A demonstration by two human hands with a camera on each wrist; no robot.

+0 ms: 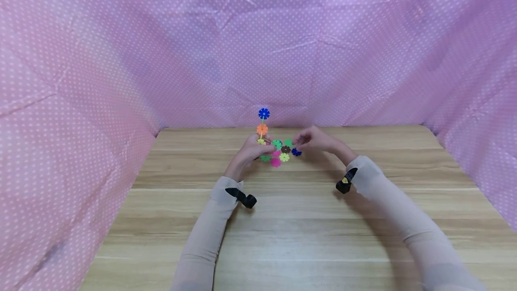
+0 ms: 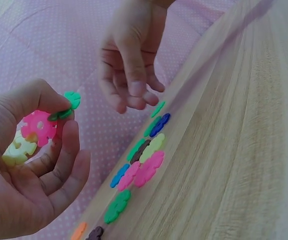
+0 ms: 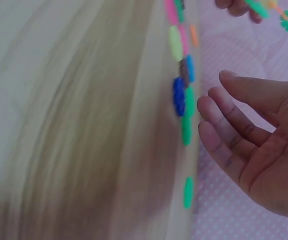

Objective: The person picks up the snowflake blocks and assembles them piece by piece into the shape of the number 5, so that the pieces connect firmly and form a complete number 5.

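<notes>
My left hand [image 1: 249, 151] is raised over the far part of the table and pinches a chain of joined plastic snowflake discs between thumb and forefinger. A blue disc [image 1: 264, 113] tops the chain, with an orange disc [image 1: 262, 129] lower down. In the left wrist view, a green disc [image 2: 73, 99] is at the fingertips, with a pink disc [image 2: 40, 127] and a pale yellow disc [image 2: 18, 150] behind the thumb. My right hand [image 3: 268, 140] hovers to the right of the chain, fingers loosely bent, holding nothing.
Loose discs lie in a cluster on the wooden table [image 1: 299, 237], below the hands: a pink one [image 2: 149, 169], a brown one [image 1: 286, 149], a dark blue one [image 1: 296, 152] and several green ones. Pink dotted cloth [image 1: 258, 48] hangs behind the table and at both sides.
</notes>
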